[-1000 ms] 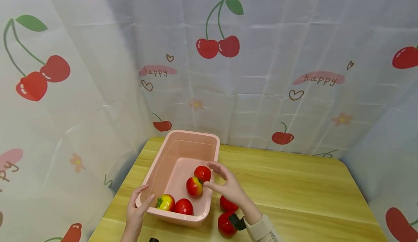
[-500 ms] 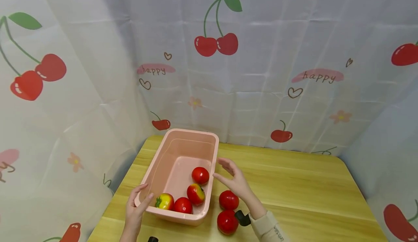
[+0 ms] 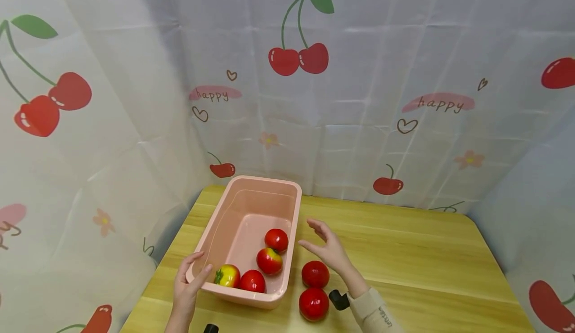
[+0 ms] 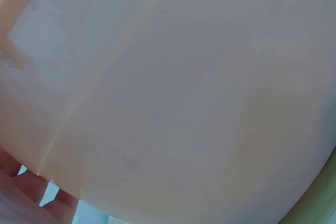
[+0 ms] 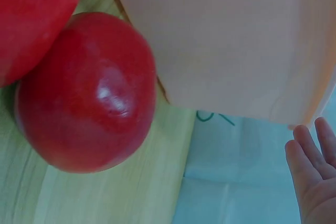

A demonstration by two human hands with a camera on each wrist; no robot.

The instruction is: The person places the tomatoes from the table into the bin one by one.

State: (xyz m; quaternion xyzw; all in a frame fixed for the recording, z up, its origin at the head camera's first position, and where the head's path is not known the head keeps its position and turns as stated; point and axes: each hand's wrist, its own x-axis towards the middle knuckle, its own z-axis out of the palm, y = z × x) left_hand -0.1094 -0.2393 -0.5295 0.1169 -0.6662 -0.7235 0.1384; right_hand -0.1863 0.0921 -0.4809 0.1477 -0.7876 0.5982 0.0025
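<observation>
On the wooden table stands a pink plastic bin [image 3: 211, 227]. My left hand [image 3: 185, 285] holds its near left corner, with thumb and fingers at the rim; some of those fingers also show in the left wrist view. Inside lie a red fruit [image 3: 276, 240], a red-and-yellow fruit [image 3: 269, 261], a yellow-red fruit [image 3: 227, 276] with green leaves, and another red fruit [image 3: 252, 281]. They are shiny, like apples or tomatoes. My right hand [image 3: 328, 247] hovers right of the bin, fingers spread and holding nothing. Near it sit two red fruits, one farther [image 3: 315, 274] and one nearer [image 3: 314, 303], almost touching.
A pale curtain [image 3: 346, 138] printed with cherries encloses the table [image 3: 404, 253] at the back and sides. A black piece [image 3: 339, 300] sits at my right wrist, another [image 3: 211, 328] near my left forearm.
My right hand has moved from over the bin's right side to outside it, leaving the red-and-yellow fruit, which has shifted slightly, in the bin. My left hand stays at the corner.
</observation>
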